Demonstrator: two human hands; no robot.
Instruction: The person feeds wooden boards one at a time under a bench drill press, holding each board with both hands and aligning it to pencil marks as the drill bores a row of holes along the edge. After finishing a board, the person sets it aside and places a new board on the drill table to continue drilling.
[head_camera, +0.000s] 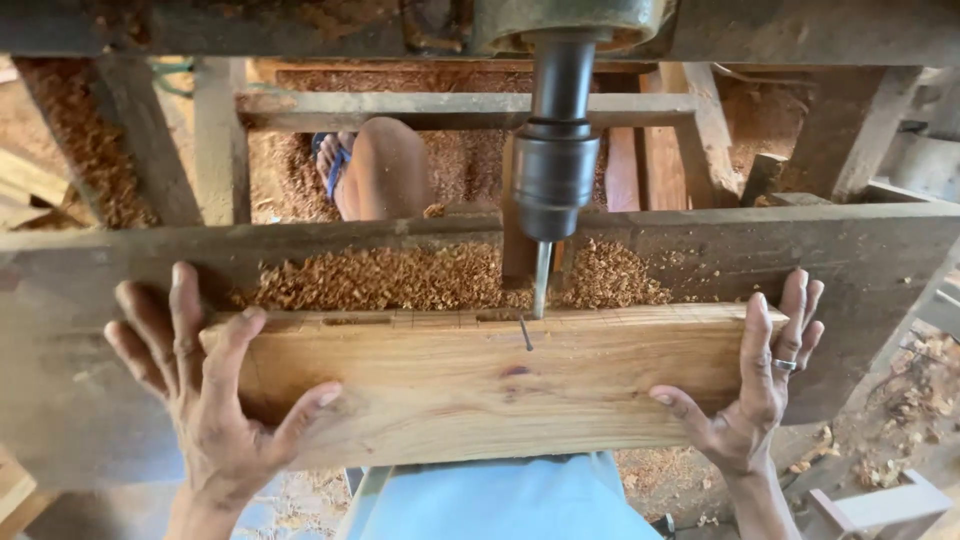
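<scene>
The wooden plank (490, 385) lies flat across the machine table (880, 260), its long axis running left to right, directly under the vertical drill spindle (555, 150). The left hand (205, 385) grasps the left end of the plank: the fingers are spread against the end face and upper edge, and the thumb presses on the broad near face. The right hand (765, 385) grasps the right end in the same manner, fingers extended upward along the end and thumb laid on the near face; a ring is visible on one finger. Both hands are open-palmed and clamped against the wood, not clenched into fists. The drill bit (541, 280) descends from the dark chuck (553, 180) and meets the far upper edge of the plank, just right of centre. A row of shallow slots (400, 320) runs along that same edge to the left of the bit. A pile of wood shavings (400, 278) rests on the table just behind the plank, touching its far edge. Beyond the table, between the frame rails, a foot in a blue sandal (340, 160) stands on the shaving-covered floor. Light-blue clothing (500, 500) shows below the near edge of the plank.
</scene>
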